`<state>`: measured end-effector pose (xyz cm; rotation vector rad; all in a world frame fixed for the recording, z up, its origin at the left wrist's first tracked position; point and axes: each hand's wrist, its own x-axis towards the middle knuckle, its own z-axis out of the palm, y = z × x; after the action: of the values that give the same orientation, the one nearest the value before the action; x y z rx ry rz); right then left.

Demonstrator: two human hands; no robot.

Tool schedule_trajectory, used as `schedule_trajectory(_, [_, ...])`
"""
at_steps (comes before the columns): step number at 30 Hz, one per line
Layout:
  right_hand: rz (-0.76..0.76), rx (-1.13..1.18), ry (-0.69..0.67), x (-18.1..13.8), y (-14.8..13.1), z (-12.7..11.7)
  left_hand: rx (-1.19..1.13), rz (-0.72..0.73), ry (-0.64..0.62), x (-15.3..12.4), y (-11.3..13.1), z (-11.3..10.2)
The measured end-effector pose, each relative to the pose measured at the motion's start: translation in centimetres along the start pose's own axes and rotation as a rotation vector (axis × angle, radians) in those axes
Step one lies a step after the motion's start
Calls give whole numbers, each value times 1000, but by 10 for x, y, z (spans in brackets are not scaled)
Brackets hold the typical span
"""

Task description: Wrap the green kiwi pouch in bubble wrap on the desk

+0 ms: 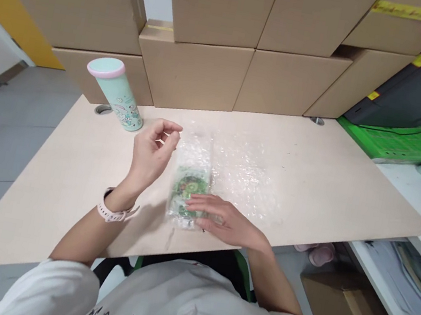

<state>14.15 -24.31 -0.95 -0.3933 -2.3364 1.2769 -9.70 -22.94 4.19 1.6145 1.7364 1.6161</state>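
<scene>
A flat packet with a green printed picture [188, 183] lies under clear bubble wrap [248, 172] near the table's front edge. The wrap spreads to the right of the packet and also reaches beyond it. My right hand [224, 218] rests with its fingers stretched out flat over the packet's lower right part. Just left of the wrap, my left hand [153, 150] is raised with loosely bent fingers. A small gap shows between its thumb and forefinger, and I see nothing held there. A pale pink watch strap [113, 215] is around my left wrist.
A mint tumbler with a pink rim [117, 95] stands at the back left beside a roll of tape [103, 109]. Stacked cardboard boxes [204, 77] line the table's [323, 188] far edge. A green crate [380, 141] and a white shelf [404, 186] are at the right.
</scene>
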Motion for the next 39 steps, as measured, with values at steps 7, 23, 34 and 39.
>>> schedule_trajectory(7, [328, -547, 368, -26, 49, 16, 300, 502, -751, -45, -11, 36])
schedule_trajectory(23, [540, -960, 451, -85, 70, -43, 912, 216, -539, -6, 12, -29])
schedule_trajectory(34, [436, -698, 562, -49, 54, -21, 627, 310, -1042, -20, -13, 29])
schedule_trajectory(39, [199, -537, 110, -8, 34, 45, 951, 85, -785, 0, -38, 10])
